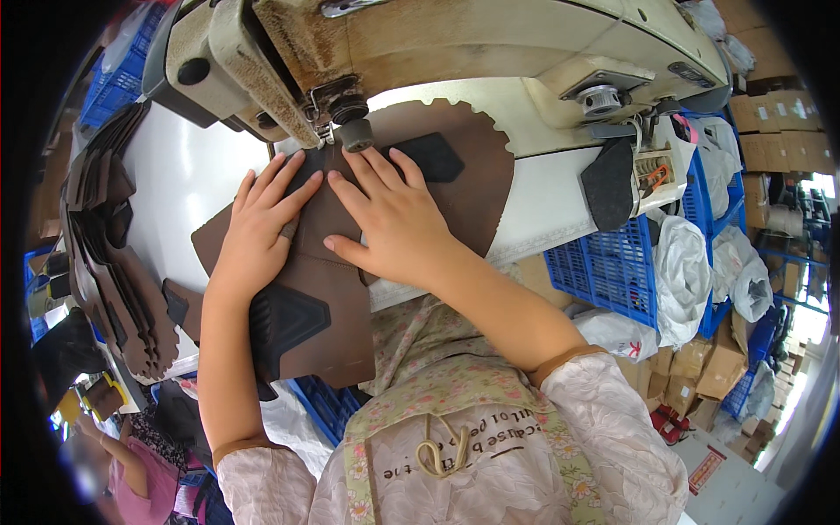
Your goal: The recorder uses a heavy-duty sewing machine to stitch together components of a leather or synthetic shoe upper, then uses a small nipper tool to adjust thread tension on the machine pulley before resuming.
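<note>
A brown leather piece [477, 179] with black patches and a scalloped edge lies under the presser foot of an industrial sewing machine [455, 44]. My left hand [267, 219] rests flat on the leather, fingers spread, their tips just left of the needle area. On the other side my right hand [389, 210] also presses the piece flat, with its index and middle fingertips close to the round black roller [354, 133]. A seam line runs down the leather between both hands. The lower part of the piece drapes over the table edge toward my lap.
A stack of similar brown leather pieces [96, 254] hangs at the left side of the white table [188, 175]. Blue crates [612, 267] and white plastic bags [682, 280] stand at the right, with cardboard boxes [783, 131] beyond. Another person in pink [149, 481] sits at the lower left.
</note>
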Tool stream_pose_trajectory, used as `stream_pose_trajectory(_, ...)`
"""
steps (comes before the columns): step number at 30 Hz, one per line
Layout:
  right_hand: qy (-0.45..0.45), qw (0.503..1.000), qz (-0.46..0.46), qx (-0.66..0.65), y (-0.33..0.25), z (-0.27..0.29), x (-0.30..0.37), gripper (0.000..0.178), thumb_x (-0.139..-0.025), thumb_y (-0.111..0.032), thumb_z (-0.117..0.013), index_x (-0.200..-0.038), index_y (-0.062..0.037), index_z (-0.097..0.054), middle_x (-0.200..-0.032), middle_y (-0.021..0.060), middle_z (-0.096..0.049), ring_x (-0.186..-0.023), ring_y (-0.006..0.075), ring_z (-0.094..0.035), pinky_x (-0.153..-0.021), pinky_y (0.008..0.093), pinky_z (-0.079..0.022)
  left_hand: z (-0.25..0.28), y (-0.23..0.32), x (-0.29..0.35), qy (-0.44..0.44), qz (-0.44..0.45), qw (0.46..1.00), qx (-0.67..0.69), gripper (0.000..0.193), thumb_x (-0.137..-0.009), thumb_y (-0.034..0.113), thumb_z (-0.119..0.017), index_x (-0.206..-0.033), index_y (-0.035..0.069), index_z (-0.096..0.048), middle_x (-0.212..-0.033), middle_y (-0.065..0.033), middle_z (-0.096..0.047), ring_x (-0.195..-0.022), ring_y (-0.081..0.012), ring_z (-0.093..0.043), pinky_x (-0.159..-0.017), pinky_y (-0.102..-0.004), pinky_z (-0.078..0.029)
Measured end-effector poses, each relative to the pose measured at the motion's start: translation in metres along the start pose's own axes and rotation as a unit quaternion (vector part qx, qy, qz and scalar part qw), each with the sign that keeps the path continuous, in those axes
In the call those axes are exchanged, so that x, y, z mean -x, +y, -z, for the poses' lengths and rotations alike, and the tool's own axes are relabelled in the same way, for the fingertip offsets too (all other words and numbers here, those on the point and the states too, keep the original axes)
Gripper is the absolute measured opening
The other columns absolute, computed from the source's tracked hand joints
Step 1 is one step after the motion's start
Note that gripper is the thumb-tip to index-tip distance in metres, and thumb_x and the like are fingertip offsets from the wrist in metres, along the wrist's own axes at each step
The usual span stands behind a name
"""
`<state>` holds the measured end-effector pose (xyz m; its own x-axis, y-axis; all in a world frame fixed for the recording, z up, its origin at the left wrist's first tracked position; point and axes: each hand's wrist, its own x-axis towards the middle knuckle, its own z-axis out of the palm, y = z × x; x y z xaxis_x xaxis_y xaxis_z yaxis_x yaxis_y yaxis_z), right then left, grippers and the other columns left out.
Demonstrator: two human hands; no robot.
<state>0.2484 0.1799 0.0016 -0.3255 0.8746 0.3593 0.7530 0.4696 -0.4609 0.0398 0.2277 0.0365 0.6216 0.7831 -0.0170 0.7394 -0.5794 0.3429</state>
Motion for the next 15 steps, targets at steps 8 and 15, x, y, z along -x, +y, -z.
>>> stream_pose_trajectory(8, -0.003, 1.0, -0.004, -0.002, -0.001, -0.0011, -0.0003, 0.066, -0.079, -0.044, -0.069, -0.125, 0.0011, -0.055, -0.14, 0.0267, -0.045, -0.135, 0.0375, -0.037, -0.112, 0.0518, -0.024, 0.0018, -0.0004, 0.0009, -0.008, 0.003, 1.0, 0.004, 0.055, -0.085, -0.003, -0.046, -0.136, 0.015, -0.055, -0.151, -0.009, -0.04, -0.144, -0.0282, -0.029, -0.118, -0.0473, -0.014)
stream_pose_trajectory(15, -0.001, 1.0, -0.001, 0.0, 0.0012, -0.0012, 0.0001, 0.066, -0.078, -0.043, -0.069, -0.125, 0.0009, -0.055, -0.14, 0.0257, -0.045, -0.135, 0.0371, -0.038, -0.112, 0.0517, -0.024, 0.0002, -0.0007, 0.0005, -0.003, -0.002, 1.0, 0.0, 0.052, -0.087, 0.0, -0.047, -0.136, 0.015, -0.055, -0.151, -0.0085, -0.04, -0.144, -0.0279, -0.028, -0.118, -0.0474, -0.014)
